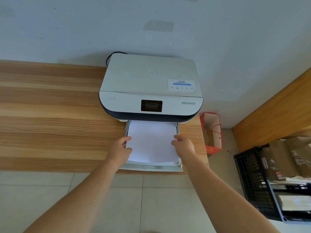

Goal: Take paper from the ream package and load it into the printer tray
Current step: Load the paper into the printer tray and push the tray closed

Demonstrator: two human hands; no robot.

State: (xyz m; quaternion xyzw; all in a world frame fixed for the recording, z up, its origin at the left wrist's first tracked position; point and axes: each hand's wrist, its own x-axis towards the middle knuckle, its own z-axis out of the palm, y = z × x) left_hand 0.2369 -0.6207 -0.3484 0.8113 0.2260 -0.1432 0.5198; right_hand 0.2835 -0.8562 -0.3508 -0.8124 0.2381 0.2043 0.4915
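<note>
A white printer (pixel 149 84) with a dark screen stands on a wooden table against the wall. Its paper tray (pixel 151 167) is pulled out toward me over the table's front edge. A stack of white paper (pixel 151 142) lies in the tray, its far end under the printer body. My left hand (pixel 120 148) grips the stack's left edge, thumb on top. My right hand (pixel 182 145) holds the right edge the same way. The ream package is not in view.
The wooden table (pixel 50 115) stretches to the left. A red paper bag (pixel 212 133) stands on the floor right of the table. A black crate (pixel 257 182) with cardboard boxes sits at the lower right. A wooden surface (pixel 277 106) runs along the right wall.
</note>
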